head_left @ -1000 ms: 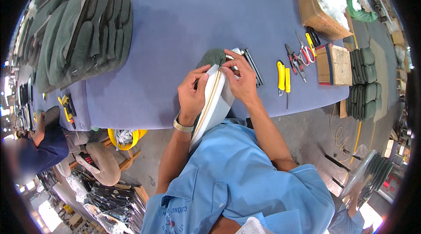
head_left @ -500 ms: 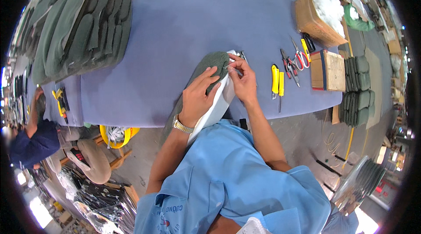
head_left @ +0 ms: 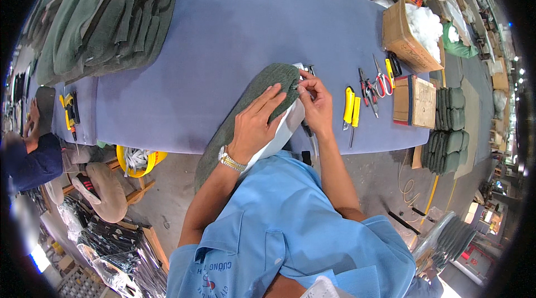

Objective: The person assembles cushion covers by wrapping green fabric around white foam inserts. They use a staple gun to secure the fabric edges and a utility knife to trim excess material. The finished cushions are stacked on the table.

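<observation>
A long, round-ended pad covered in dark green fabric (head_left: 251, 94) lies slanted at the table's near edge, its white underside (head_left: 283, 133) turned toward me. My left hand (head_left: 252, 130), with a metal watch on the wrist, rests on top of the pad with fingers stretched out. At the pad's far rounded end, my right hand (head_left: 317, 105) pinches the edge of the green fabric between thumb and fingers. Behind that end pokes out a metal tool (head_left: 309, 69), mostly hidden by the pad and hand.
Stacked green pads (head_left: 111, 30) fill the table's left end. On the right lie yellow cutters (head_left: 348, 105), pliers (head_left: 368, 91) and scissors (head_left: 382, 83), beside a small box (head_left: 414, 101) and a carton of white stuffing (head_left: 407, 35). A yellow bucket (head_left: 139, 161) stands below left, near another person's arm (head_left: 32, 130).
The pad's far end has tilted slightly, showing more of its green top. My right hand still pinches the fabric, shifted slightly right; the other person's arm has moved.
</observation>
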The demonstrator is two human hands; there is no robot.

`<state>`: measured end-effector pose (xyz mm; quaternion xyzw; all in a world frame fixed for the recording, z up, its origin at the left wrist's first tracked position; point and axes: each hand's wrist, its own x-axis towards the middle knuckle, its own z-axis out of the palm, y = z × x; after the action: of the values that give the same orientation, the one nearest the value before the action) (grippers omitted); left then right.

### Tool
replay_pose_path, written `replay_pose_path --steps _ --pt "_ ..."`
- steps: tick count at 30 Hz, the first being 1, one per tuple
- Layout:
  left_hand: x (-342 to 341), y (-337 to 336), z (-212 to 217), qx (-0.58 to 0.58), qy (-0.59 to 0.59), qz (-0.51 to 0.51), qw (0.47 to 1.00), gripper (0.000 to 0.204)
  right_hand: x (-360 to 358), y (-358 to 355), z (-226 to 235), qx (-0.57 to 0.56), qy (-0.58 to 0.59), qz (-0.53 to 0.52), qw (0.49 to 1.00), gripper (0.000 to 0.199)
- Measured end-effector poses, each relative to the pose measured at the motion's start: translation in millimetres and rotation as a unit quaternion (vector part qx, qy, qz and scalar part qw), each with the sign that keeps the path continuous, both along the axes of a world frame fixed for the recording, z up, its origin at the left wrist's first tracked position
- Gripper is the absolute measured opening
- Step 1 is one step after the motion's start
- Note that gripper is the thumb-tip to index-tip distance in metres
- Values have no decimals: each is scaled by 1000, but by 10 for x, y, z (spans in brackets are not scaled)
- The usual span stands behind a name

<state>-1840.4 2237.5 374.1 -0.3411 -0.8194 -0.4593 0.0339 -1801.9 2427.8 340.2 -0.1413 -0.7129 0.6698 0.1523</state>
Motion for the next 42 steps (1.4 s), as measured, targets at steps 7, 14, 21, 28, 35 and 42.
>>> replay_pose_path --steps 7,14,21,28,35,42 --pt "-45 -41 100 -143 -109 0 984 99 6 -40 123 -54 -9 4 999 14" --pt "-89 -110 -58 -89 -84 -9 992 71 11 -58 -16 -111 17 8 994 19" --pt "-122 -134 12 -16 -127 17 992 42 35 -64 -85 -102 -20 19 994 23" --pt "-190 -207 11 64 -202 24 977 33 71 -65 -120 -47 -48 -6 998 25" --pt "-279 -500 91 81 -260 67 960 35 206 -53 -203 -29 -92 3 995 26" --pt "-559 -926 252 3 -220 265 939 43 227 -178 -213 -7 -95 45 994 26"
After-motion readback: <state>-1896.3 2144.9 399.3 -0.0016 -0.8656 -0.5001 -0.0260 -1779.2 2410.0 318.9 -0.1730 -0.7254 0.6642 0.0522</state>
